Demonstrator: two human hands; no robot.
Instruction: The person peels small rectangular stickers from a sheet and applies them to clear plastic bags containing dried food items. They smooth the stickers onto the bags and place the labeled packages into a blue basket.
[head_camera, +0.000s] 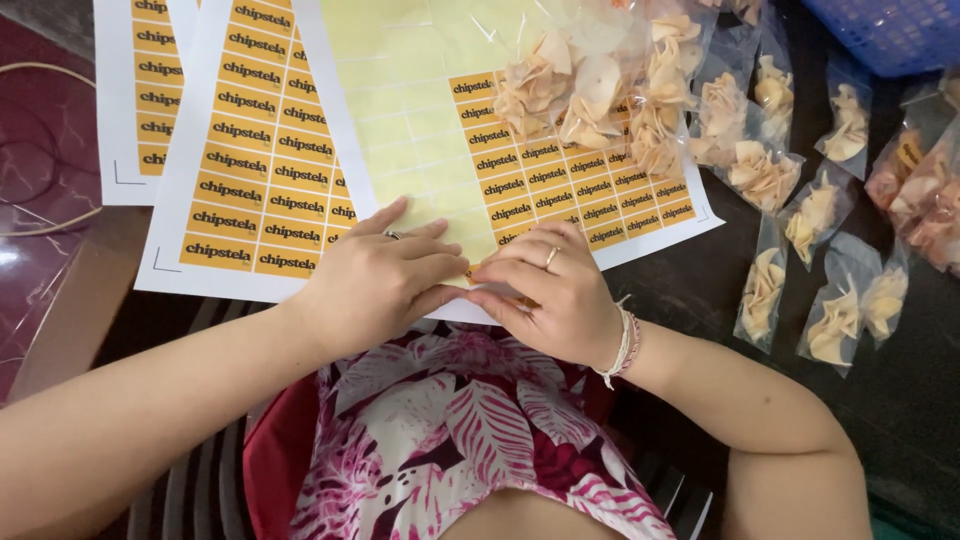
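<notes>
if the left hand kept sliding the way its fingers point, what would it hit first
The left hand points right along the sticker sheet, so it would meet the right hand first; their fingertips already seem to touch.

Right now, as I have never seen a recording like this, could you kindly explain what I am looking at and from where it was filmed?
There is no machine here: a person works with two bare hands, filmed by a camera worn on the head that looks down. The left hand presses flat on a partly peeled sticker sheet, and the right hand picks at the sheet's near edge beside it, where a small orange sticker seems pinched between the fingertips. More sheets of orange stickers lie to the left. Small clear bags of pale chips are spread over the dark table to the right, and a blue basket sits at the top corner.
</notes>
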